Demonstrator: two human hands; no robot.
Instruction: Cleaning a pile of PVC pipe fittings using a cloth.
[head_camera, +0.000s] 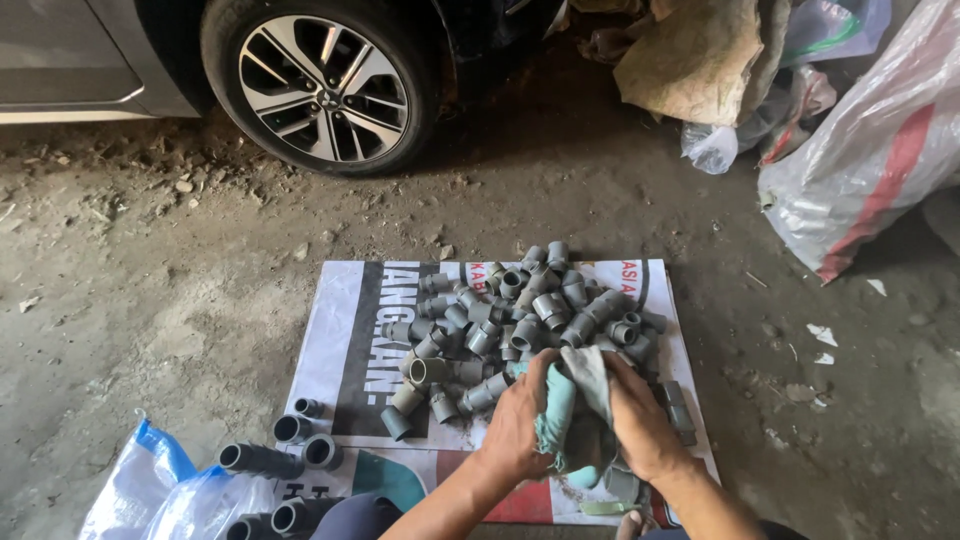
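Both my hands meet over a crumpled grey and teal cloth (575, 400) at the near edge of a printed banner sheet (335, 340) lying on the dirt ground. My left hand (515, 425) grips the cloth from the left, my right hand (640, 420) from the right. Whatever is wrapped inside the cloth is hidden. Just beyond my hands lies a heap of several grey plastic pipe fittings (530, 315), spread over the middle of the sheet.
A few larger dark fittings (285, 445) lie at the sheet's near left corner, next to a blue and white plastic bag (150, 490). A car wheel (322, 88) stands at the far left. Sacks and plastic bags (860, 150) are piled at the far right.
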